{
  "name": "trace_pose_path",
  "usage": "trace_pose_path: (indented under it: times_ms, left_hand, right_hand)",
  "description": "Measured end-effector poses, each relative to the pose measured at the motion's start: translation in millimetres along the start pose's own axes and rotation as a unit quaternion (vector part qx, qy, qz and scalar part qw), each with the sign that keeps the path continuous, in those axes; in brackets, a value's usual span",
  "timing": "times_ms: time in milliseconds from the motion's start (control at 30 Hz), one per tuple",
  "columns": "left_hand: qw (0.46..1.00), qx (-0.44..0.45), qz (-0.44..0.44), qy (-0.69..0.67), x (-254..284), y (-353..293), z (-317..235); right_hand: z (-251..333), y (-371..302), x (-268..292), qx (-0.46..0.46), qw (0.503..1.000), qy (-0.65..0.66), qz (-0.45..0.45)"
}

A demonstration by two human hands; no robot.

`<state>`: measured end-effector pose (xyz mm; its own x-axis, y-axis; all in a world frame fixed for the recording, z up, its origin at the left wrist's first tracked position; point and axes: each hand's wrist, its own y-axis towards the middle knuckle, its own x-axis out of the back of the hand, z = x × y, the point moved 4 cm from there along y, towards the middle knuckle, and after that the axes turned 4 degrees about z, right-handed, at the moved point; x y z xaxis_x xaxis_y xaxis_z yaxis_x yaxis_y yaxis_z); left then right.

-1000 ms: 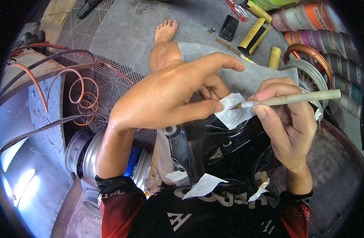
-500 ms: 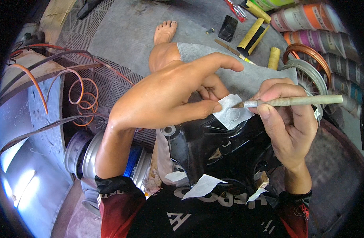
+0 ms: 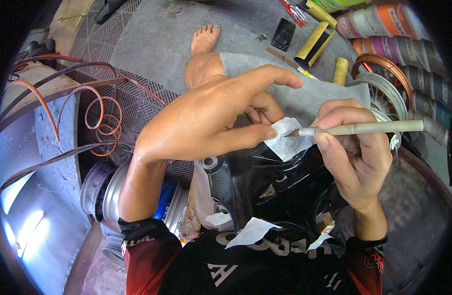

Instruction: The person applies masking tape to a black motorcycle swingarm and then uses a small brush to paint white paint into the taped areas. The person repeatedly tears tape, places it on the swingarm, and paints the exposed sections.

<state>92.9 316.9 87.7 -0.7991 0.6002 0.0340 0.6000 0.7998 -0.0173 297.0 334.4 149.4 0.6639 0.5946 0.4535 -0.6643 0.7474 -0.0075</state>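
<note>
A glossy black moulded part (image 3: 240, 172) lies in my lap, against my shirt. On its far edge sits a small white piece of masking paper (image 3: 288, 151) with a round outline pressed into it. My left hand (image 3: 201, 118) holds the paper's left edge with the thumb, other fingers curled behind, the index finger stretched out above. In my right hand (image 3: 358, 157) a craft knife (image 3: 383, 127) with a pale ribbed handle is pinched between thumb and fingers. Its blade tip touches the paper beside the round outline. More white paper pieces (image 3: 253, 232) stick to the part's near side.
Grey cloth (image 3: 235, 64) covers my leg. Yellow curved pieces (image 3: 314, 46) and a black block (image 3: 283, 34) lie on the floor ahead. Wheel rims (image 3: 390, 93) and labelled tubs (image 3: 383, 22) stand at right. At left are orange coiled hose (image 3: 103, 115) and more rims (image 3: 95, 189).
My right hand and the craft knife have shifted slightly left, with the blade tip farther over the paper. My left hand stays in place.
</note>
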Motion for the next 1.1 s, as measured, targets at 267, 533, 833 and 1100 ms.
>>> trace_pose_path:
  times_ms: [267,533,833,1100]
  left_hand:
    - [1.0,0.006,0.002,0.002,0.7,-0.1,-0.6]
    - [1.0,0.002,0.001,0.013,-0.3,1.2,1.2]
    - [1.0,0.003,0.002,0.013,0.0,1.3,0.3]
    - [1.0,0.006,-0.004,0.003,0.0,0.6,0.4]
  right_hand:
    - [3.2,0.7,1.1,0.001,0.999,-0.036,-0.012]
    - [0.4,-1.3,2.8,0.014,0.999,-0.036,-0.013]
    - [-1.7,-4.1,1.6,-0.016,0.999,0.027,-0.04]
    - [2.1,1.6,0.5,0.046,0.999,-0.004,0.028]
